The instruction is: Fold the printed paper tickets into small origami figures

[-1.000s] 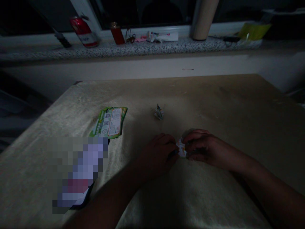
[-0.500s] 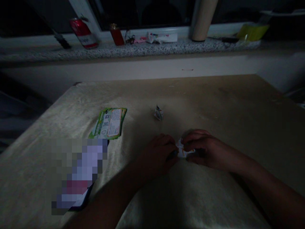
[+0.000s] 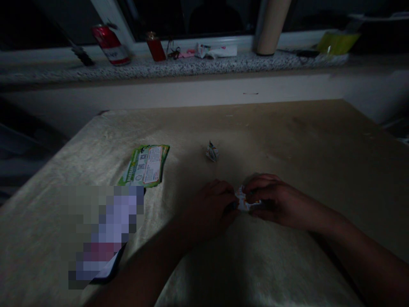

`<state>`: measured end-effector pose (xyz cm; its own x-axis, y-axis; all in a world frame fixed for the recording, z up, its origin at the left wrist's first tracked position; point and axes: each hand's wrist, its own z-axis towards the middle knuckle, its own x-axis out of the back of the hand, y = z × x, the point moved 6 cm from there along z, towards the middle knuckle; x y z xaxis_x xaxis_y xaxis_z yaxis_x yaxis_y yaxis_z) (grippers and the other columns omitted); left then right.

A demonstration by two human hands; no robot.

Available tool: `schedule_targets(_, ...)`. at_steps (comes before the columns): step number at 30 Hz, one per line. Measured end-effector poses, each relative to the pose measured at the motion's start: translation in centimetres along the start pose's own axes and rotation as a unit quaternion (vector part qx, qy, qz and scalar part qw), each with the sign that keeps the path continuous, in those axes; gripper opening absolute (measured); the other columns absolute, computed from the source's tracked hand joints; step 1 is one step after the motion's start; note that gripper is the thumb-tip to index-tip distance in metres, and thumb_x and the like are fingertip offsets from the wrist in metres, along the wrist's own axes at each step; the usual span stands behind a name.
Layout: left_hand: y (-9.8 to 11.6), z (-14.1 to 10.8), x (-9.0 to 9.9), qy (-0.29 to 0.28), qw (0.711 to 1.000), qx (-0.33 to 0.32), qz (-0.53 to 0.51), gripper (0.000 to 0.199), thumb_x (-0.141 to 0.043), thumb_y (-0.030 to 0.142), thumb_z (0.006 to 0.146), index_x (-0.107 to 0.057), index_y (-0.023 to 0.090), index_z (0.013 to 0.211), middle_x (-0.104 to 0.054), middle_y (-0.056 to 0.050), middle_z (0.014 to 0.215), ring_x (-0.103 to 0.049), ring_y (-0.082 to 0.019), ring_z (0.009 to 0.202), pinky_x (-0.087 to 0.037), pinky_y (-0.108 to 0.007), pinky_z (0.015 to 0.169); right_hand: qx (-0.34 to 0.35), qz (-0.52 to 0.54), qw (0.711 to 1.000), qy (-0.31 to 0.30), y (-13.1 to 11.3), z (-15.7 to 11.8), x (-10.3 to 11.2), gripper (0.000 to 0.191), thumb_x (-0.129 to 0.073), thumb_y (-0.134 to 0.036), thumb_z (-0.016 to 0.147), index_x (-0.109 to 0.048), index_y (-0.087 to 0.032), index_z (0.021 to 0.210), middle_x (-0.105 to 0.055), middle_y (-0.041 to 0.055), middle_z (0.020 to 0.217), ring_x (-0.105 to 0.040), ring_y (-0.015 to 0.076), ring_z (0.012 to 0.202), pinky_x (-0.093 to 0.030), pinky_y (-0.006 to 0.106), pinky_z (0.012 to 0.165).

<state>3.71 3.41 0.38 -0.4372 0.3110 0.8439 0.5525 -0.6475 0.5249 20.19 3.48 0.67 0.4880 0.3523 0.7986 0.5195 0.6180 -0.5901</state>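
Observation:
Between my two hands is a small printed piece of paper (image 3: 243,203), white with orange and dark marks. My left hand (image 3: 211,204) has its fingers closed on the paper's left side. From the right, my right hand (image 3: 271,197) pinches the same paper, thumb near me and fingers on the far side. Both hands rest low over the table, and their fingers cover much of the paper. Farther back stands a small folded paper shape (image 3: 212,152) with a pointed top, apart from the hands.
Left of my hands lie a stack of green printed cards (image 3: 145,166) and a lit phone (image 3: 111,238) on the cloth-covered table (image 3: 287,128). Along the stone windowsill (image 3: 217,66) are a red can (image 3: 110,44), a red bottle (image 3: 156,47), a white tube (image 3: 220,51) and a tall cylinder (image 3: 273,30).
The paper's visible part looks slightly shifted between my fingers. Both hands keep almost the same place, and the other things stay where they were.

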Motion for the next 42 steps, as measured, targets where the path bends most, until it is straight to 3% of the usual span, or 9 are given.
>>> schedule_targets(25, -0.54, 0.0, -0.36, 0.014, 1.0, 0.006, -0.023, 0.011, -0.073, 0.024, 0.088, -0.072, 0.019, 0.097, -0.066, -0.005, 0.107, -0.059, -0.022, 0.105, -0.047, -0.037, 0.098, -0.008, 0.009, 1.0, -0.006, -0.08, 0.08, 0.08, 0.015, -0.074, -0.025, 0.089, -0.077, -0.027, 0.104, -0.072, 0.0045, 0.114, -0.063, 0.0227, 0.113, -0.045, 0.042, 0.102)
schedule_targets(42, -0.15, 0.09, -0.11, 0.015, 1.0, 0.004, -0.011, 0.007, -0.068, 0.021, 0.092, -0.072, 0.016, 0.096, -0.066, -0.006, 0.105, -0.058, -0.022, 0.102, -0.047, -0.036, 0.096, -0.014, 0.014, 1.0, -0.006, -0.39, 0.2, 0.21, 0.015, -0.074, -0.023, 0.09, -0.077, -0.026, 0.104, -0.072, 0.0036, 0.112, -0.064, 0.0208, 0.111, -0.044, 0.04, 0.102)
